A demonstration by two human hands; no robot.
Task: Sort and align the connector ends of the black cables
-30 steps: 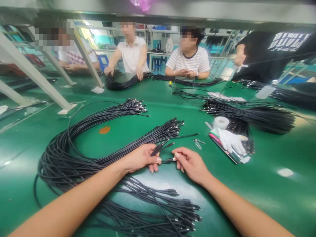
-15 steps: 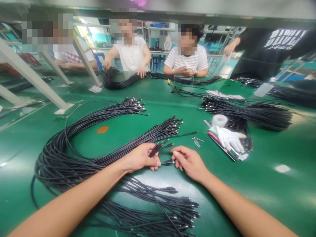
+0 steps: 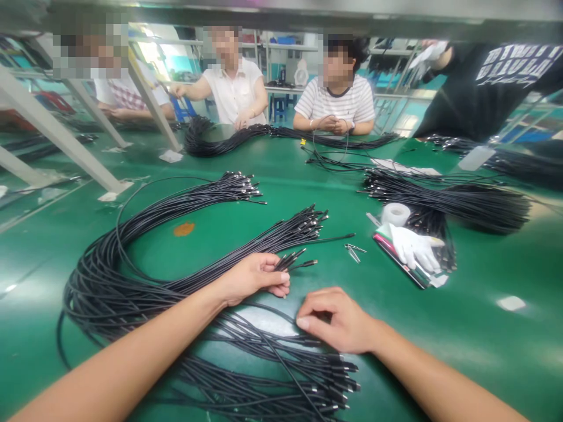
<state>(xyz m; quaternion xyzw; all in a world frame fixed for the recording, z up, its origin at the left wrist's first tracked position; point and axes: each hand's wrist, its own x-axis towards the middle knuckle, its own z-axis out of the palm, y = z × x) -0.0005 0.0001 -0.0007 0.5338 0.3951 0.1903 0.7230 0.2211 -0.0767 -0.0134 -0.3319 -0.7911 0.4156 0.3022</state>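
Cable pile (image 3: 272, 381) fanned across bottom centre of frame, plugs (image 3: 341, 374) pointing right. Just above, right of centre, right hand (image 3: 336, 319) curled, thumb and forefinger pinching single cable (image 3: 272, 309). Left hand (image 3: 257, 276), frame centre, closed around small clutch of cables (image 3: 288, 261). Looped bundle (image 3: 101, 281) swept through left of frame. Cables seemed light, springy, smooth; best hold probably just behind plugs, sparing metal.

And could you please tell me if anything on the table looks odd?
The orange-brown patch inside the curve of black cables looks odd against the green table; stain or damage, I cannot tell.
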